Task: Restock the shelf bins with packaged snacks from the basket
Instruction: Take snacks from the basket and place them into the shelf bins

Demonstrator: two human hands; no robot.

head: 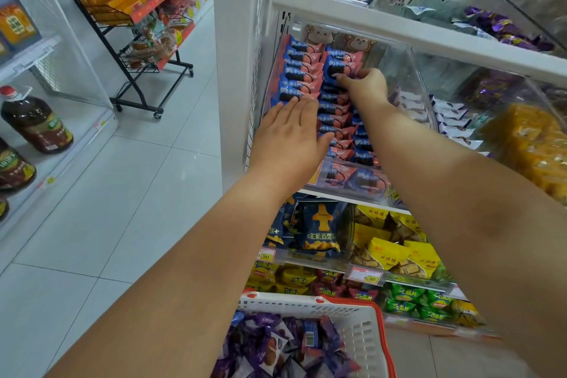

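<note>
My right hand (365, 86) sits just above the middle of the frame, its grip pinched together on one blue-and-pink snack packet (339, 69) near the back of the right-hand row. My left hand (291, 132), a little lower and to the left, lies flat with the fingers apart and straight, pressing on the front of the left-hand row and clamped on nothing.

The packets are small pillow wraps, dark blue at one end with white lettering, pink at the other, with a dark round biscuit printed across the join (I cannot read the lettering). They stand on edge, overlapping like tiles, in two rows (302, 70) inside a clear bin (349, 184) on the shelf (429, 35). Each row's long axis runs from the lower centre of the frame up toward the upper centre, into the shelf; each packet's own long axis lies across that, blue end toward the left of the frame and pink end toward the right.

At the bottom centre, a white basket (359, 328) with a red rim holds loose purple-wrapped snacks (276, 344). Between basket and bin, lower shelves carry navy bags (319, 230) and yellow bags (395, 252).
</note>
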